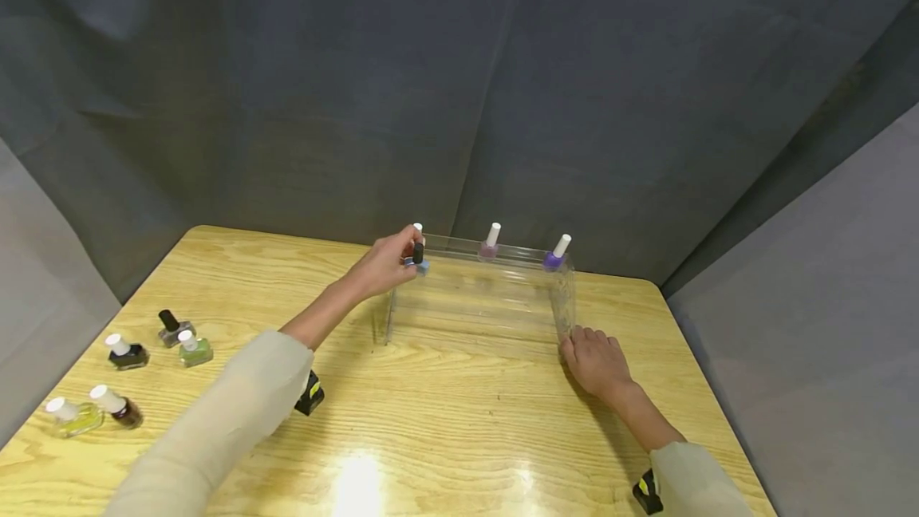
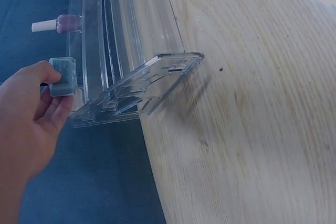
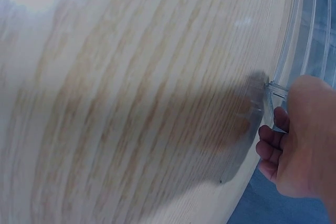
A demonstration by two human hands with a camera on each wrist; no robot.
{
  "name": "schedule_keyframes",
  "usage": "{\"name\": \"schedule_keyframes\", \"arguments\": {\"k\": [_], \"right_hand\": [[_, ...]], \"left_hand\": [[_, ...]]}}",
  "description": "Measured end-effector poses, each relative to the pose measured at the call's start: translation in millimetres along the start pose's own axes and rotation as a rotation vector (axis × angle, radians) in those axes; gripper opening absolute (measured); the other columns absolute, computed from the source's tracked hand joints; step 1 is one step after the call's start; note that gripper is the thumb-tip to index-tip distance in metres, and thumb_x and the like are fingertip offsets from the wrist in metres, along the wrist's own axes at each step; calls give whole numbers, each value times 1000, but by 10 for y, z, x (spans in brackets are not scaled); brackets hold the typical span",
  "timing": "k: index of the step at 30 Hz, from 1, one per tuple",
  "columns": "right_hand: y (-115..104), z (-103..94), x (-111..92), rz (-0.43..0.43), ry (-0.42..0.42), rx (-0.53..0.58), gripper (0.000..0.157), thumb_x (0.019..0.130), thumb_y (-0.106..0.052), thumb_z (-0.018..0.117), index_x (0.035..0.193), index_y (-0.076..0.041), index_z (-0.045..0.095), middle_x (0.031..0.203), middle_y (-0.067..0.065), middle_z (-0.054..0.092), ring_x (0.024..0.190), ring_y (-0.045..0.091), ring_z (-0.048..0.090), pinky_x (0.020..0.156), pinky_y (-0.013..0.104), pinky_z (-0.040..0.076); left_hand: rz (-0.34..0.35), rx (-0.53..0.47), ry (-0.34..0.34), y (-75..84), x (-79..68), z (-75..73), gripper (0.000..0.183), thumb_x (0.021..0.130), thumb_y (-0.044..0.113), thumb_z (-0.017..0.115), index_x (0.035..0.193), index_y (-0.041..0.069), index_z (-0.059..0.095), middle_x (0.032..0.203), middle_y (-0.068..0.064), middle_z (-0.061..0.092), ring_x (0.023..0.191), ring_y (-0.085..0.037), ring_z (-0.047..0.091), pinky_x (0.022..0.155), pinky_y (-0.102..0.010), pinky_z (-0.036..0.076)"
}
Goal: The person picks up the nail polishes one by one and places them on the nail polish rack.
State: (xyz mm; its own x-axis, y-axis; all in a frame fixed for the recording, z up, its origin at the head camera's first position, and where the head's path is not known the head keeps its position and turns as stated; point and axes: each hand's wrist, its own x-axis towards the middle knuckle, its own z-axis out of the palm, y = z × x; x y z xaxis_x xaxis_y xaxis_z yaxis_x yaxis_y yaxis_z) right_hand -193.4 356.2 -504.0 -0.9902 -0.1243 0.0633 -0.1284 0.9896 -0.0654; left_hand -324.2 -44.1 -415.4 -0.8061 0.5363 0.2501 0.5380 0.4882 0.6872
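Note:
My left hand pinches a blue nail polish bottle with a black cap at the upper left end of a clear acrylic display rack. Behind those fingers the white cap of another bottle shows; its body is mostly hidden. Along the rack's top tier stand a mauve nail polish bottle and a purple nail polish bottle, both white-capped. Down at the rack's right front corner, my right hand grips the side panel, fingers curled at its edge in the right wrist view.
On the table's left lie a grey bottle, a green bottle, a black bottle, a yellow bottle and a dark brown bottle. A dark curtain hangs behind the wooden table.

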Motion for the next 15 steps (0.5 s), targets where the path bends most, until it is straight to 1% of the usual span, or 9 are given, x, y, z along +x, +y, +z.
{"name": "schedule_keyframes", "arguments": {"k": [4, 10, 12, 15], "right_hand": [[-14, -2, -9, -5, 10, 12, 35, 110, -29, 33, 83, -8, 44, 72, 4, 41, 66, 25, 40, 61, 40, 33], [-14, -11, -18, -7, 4, 12, 36, 110, -30, 30, 84, -9, 42, 72, 3, 40, 66, 25, 39, 61, 39, 31], [-9, -19, -23, -7, 0, 13, 37, 111, -30, 29, 84, -9, 42, 72, 3, 40, 66, 25, 39, 62, 39, 31], [-8, -28, -30, -7, -5, 20, 37, 111, -30, 28, 83, -9, 41, 73, 3, 40, 67, 25, 39, 62, 39, 30]], "left_hand": [[17, 33, -9, -19, 15, 28, 35, 91, -5, 63, 121, 7, 50, 119, -16, 64, 111, -31, 63, 86, -41, 55], [48, 54, -14, -62, 33, 65, 36, 91, -4, 64, 122, 11, 51, 126, -13, 60, 118, -33, 60, 90, -42, 54], [52, 77, -16, -58, 44, 78, 36, 92, -3, 65, 122, 11, 51, 124, -13, 61, 118, -33, 60, 90, -42, 54], [30, 111, -28, -23, 58, 92, 36, 92, -2, 65, 121, 11, 50, 120, -13, 62, 116, -32, 60, 88, -41, 54]]}}
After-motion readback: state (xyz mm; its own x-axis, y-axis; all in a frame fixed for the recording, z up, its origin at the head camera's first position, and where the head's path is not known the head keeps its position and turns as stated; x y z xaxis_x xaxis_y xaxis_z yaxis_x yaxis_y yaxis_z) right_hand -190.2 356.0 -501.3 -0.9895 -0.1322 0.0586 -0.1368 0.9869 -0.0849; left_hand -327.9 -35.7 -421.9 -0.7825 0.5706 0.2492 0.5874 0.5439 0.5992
